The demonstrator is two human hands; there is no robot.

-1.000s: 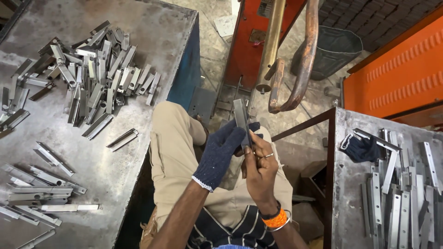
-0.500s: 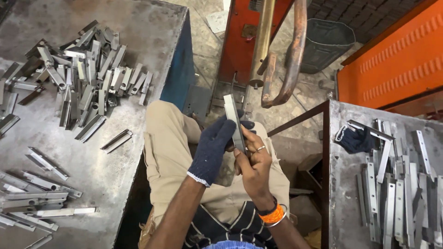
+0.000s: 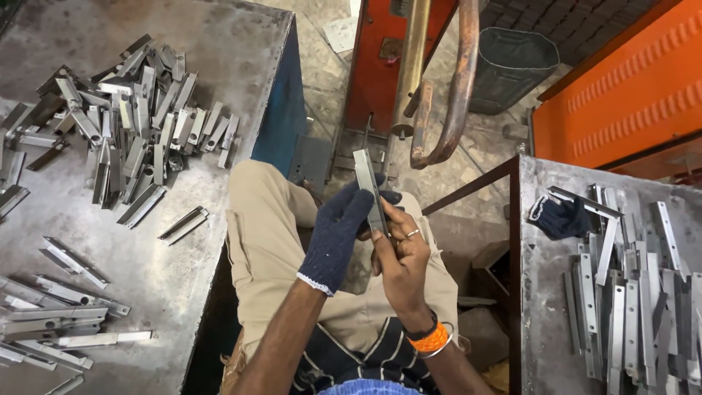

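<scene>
Hands hold one flat grey metal strip [image 3: 369, 190] over my lap: gloved left hand [image 3: 338, 234] and bare right hand [image 3: 398, 260] both grip it. Many shiny strips [image 3: 131, 124] lie left of it.

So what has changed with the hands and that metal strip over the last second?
Little. The narrow flat grey metal strip has tipped slightly, its top end now leaning further left, and both hands have eased a little to the left in view. The left hand in the dark blue knitted glove and the bare right hand still hold it together above the lap; nothing was let go. The heaps of metal strips on the left table and right table lie as before.
</scene>
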